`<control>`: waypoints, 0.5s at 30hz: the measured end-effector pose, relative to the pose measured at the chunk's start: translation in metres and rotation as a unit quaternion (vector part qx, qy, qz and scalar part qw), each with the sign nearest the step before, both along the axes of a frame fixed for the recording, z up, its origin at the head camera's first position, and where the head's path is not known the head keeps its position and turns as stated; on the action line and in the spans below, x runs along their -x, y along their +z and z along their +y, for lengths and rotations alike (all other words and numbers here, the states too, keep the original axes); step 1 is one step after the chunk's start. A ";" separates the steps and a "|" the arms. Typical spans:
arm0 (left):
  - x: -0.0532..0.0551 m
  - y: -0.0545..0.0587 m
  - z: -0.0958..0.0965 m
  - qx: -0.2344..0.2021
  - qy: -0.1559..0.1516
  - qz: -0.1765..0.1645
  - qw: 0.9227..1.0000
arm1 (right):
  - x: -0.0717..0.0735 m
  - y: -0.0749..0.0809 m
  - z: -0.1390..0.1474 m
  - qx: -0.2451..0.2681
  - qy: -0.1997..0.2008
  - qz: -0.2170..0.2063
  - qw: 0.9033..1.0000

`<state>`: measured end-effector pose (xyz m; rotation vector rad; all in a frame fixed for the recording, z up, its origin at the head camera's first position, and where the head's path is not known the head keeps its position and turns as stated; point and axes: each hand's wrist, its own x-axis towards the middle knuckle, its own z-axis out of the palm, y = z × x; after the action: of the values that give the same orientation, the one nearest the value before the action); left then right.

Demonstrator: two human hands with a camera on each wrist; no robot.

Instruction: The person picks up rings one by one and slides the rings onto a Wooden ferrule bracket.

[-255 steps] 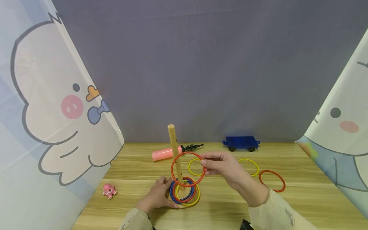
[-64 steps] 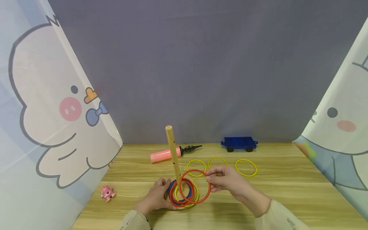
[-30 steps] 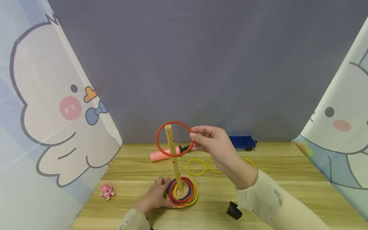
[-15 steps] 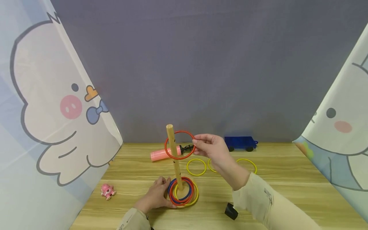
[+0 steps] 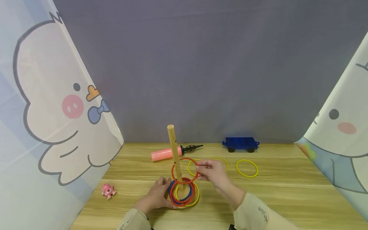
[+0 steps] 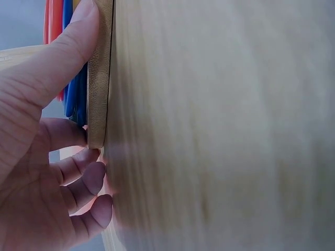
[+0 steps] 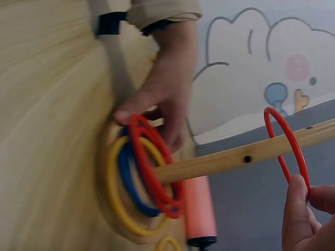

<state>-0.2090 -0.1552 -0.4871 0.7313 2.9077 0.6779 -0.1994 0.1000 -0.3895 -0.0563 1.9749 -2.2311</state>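
A wooden peg (image 5: pixel 174 147) stands upright on a flat wooden base (image 6: pixel 98 104). My left hand (image 5: pixel 156 195) grips the edge of this base, with the thumb over its rim and some fingertips near the tabletop. Between thumb and fingers, my right hand (image 5: pixel 214 174) pinches a red ring (image 7: pixel 297 146). This ring hangs around the lower part of the peg, tilted and apart from the stack in the right wrist view. Blue rings (image 5: pixel 170 188), a yellow ring (image 5: pixel 198 195) and other red rings (image 7: pixel 148 167) lie around the peg's foot.
Yellow rings (image 5: pixel 257 169) lie on the table behind and right of the peg, one partly hidden by my right hand. A pink hand pump (image 5: pixel 162 154) and a blue toy wagon (image 5: pixel 241 143) are at the back. A small pink figure (image 5: pixel 108 191) is at left.
From beside the stack, my right hand raised the red ring to the peg's top, then lowered it down the peg. The red ring formerly at right has left the table. My left hand stays put.
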 end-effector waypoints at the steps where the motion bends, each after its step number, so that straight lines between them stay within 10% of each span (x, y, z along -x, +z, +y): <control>1: 0.000 0.000 0.000 0.001 0.000 0.000 1.000 | -0.001 -0.007 -0.001 -0.004 0.003 -0.001 1.000; 15: -0.002 0.001 0.000 0.006 0.002 0.001 1.000 | 0.000 -0.074 -0.012 -0.038 0.023 -0.007 0.999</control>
<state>-0.2071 -0.1553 -0.4858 0.7247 2.9135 0.6609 -0.1991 0.0882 -0.4631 -0.0746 2.0273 -2.1206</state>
